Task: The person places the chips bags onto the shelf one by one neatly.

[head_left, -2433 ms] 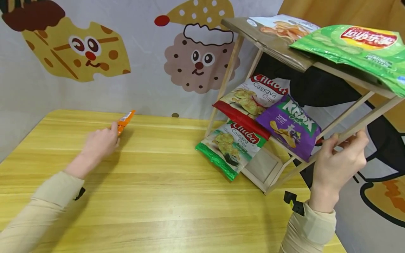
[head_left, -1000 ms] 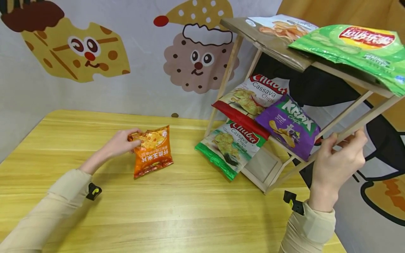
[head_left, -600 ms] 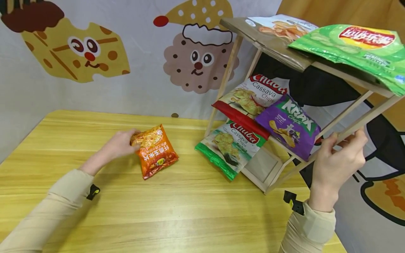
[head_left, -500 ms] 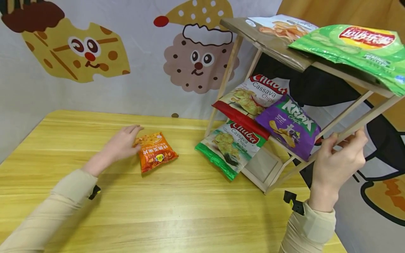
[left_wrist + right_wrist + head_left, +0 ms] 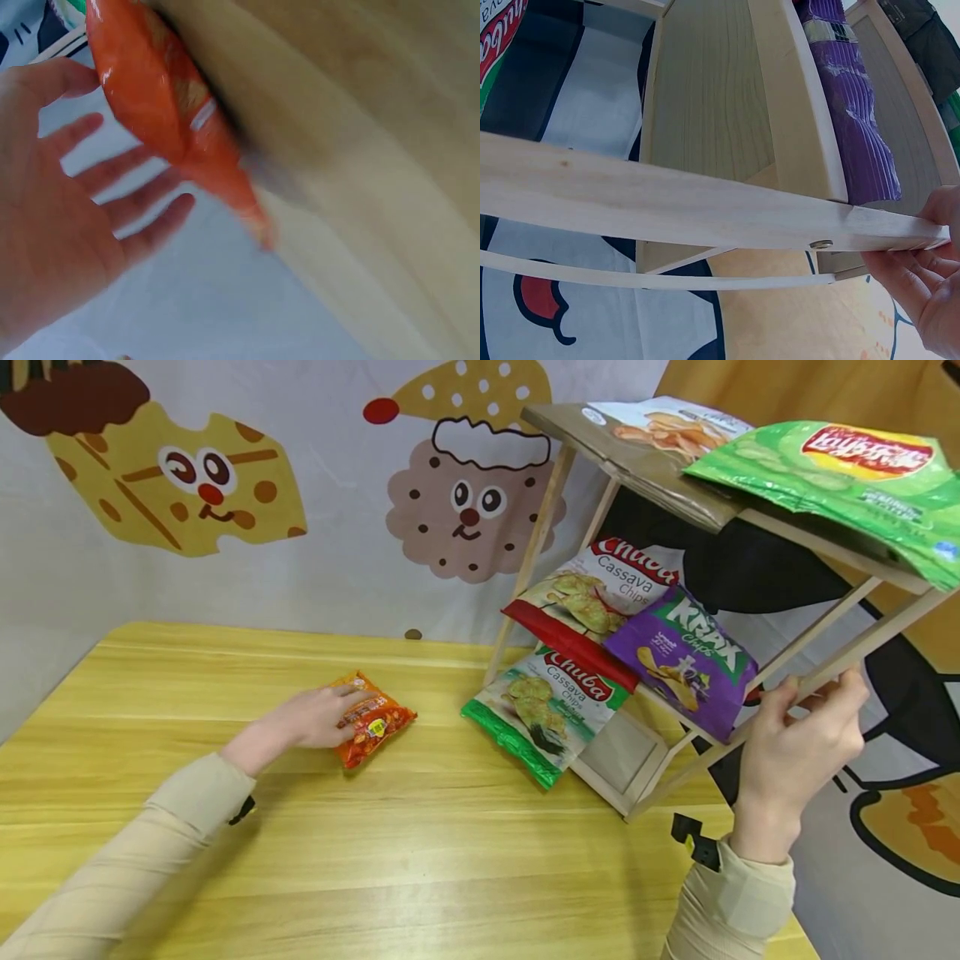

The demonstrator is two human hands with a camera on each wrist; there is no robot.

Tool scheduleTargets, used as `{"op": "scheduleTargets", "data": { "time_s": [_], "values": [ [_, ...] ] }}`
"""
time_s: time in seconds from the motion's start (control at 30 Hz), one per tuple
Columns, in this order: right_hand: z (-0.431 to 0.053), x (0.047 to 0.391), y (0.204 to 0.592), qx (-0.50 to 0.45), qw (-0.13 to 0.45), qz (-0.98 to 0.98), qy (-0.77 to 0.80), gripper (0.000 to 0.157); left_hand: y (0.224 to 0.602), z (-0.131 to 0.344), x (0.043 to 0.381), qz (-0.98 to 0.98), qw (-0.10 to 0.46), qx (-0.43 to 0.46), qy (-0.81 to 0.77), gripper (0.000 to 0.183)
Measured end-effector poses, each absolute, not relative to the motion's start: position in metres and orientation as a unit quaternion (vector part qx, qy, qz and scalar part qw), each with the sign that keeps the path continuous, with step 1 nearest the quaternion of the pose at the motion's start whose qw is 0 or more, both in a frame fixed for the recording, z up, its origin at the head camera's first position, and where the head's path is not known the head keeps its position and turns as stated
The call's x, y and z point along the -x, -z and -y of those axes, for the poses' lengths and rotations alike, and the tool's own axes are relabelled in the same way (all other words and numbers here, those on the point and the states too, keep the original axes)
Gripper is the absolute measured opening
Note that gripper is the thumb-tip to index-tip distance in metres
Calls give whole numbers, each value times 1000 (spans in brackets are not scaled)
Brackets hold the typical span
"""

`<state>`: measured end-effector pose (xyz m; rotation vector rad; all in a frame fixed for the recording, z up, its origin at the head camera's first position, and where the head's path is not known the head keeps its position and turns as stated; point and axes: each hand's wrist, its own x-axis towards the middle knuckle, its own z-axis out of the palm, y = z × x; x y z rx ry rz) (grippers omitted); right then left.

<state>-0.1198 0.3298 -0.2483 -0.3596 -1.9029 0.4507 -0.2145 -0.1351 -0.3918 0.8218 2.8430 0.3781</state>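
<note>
An orange bag of corn chips (image 5: 372, 728) lies on the table, its printed face up. My left hand (image 5: 321, 718) is over its left part, covering some of the print. The left wrist view shows that hand (image 5: 82, 176) with fingers spread beside the orange bag (image 5: 142, 82); whether they touch it I cannot tell. My right hand (image 5: 806, 752) grips the front right post of a wooden snack rack (image 5: 847, 647). In the right wrist view the thumb and fingers of the right hand (image 5: 934, 277) pinch the post (image 5: 727, 214) from both sides.
On the rack's middle shelf lie a red-edged cassava chips bag (image 5: 588, 589) and a purple Krax bag (image 5: 686, 656). A green-edged cassava chips bag (image 5: 543, 702) leans out below. A green Lay's bag (image 5: 847, 485) and a white chips bag (image 5: 675, 431) lie on top. A printed wall (image 5: 337, 585) stands behind the table.
My left hand brought the orange bag rightward from the table's back left, laid it flat and loosened its hold. The hand has since shifted right over it. My right hand stays on the post.
</note>
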Motion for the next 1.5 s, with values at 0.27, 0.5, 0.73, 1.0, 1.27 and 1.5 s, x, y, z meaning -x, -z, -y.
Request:
{"op": "scheduleTargets", "data": {
  "time_s": [0.27, 0.5, 0.73, 1.0, 1.27, 1.5],
  "values": [
    [-331, 119, 249, 152, 545, 802, -190, 33, 383, 127, 211, -969, 84, -228, -51, 78],
    [-331, 120, 248, 149, 544, 803, -192, 35, 382, 138, 214, -952, 201, -196, -126, 92],
    [-331, 120, 248, 147, 549, 801, -190, 34, 386, 149, 218, -941, 201, -211, -172, 77],
    [-330, 120, 249, 145, 550, 801, -188, 34, 400, 143, 217, -924, 212, -164, -274, 64],
    [-330, 120, 248, 149, 545, 802, -192, 34, 402, 119, 214, -870, 228, -151, -410, 54],
    [-329, 119, 247, 152, 544, 803, -192, 34, 398, 70, 218, -835, 217, -145, -483, 46]
  ]
}}
